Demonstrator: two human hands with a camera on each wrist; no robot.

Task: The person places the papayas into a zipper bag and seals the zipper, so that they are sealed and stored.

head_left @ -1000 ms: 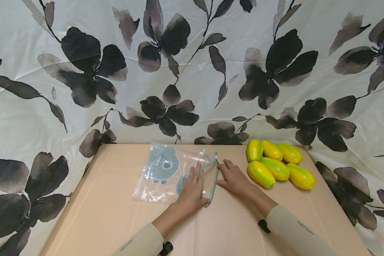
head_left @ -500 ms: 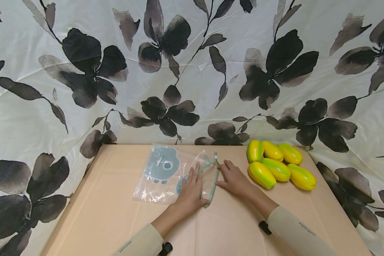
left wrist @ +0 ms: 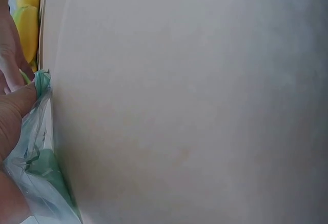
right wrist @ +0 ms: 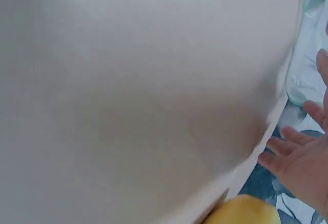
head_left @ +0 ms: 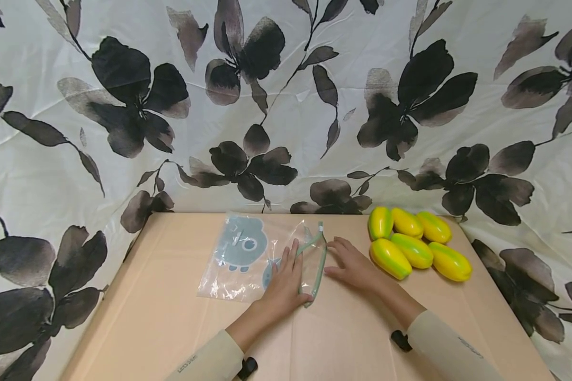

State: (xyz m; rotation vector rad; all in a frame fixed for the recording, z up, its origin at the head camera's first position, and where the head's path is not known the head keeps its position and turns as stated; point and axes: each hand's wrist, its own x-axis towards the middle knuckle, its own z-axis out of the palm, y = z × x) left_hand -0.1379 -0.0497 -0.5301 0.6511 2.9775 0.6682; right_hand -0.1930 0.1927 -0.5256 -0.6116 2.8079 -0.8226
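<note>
A clear plastic zip bag [head_left: 242,246] with a blue cartoon print and a green zip edge lies flat, its mouth parted toward the right. My left hand [head_left: 282,280] rests on the bag near the mouth, fingers extended, with the thumb against the lower end of the green edge. In the left wrist view that thumb [left wrist: 20,101] touches the green strip. Just right of the mouth is my right hand [head_left: 355,267], its fingers spread and slightly apart from the zip edge; the right wrist view shows this hand [right wrist: 302,167] holding nothing.
Several glossy yellow-green, mango-like fruits [head_left: 412,251] lie in two rows at the back right of the tan board [head_left: 171,317], beyond the right hand. Behind the board hangs a white cloth [head_left: 314,121] with dark flowers.
My right hand has come away from the green zip edge and shifted slightly to the right. The left hand and the fruits stay in place.
</note>
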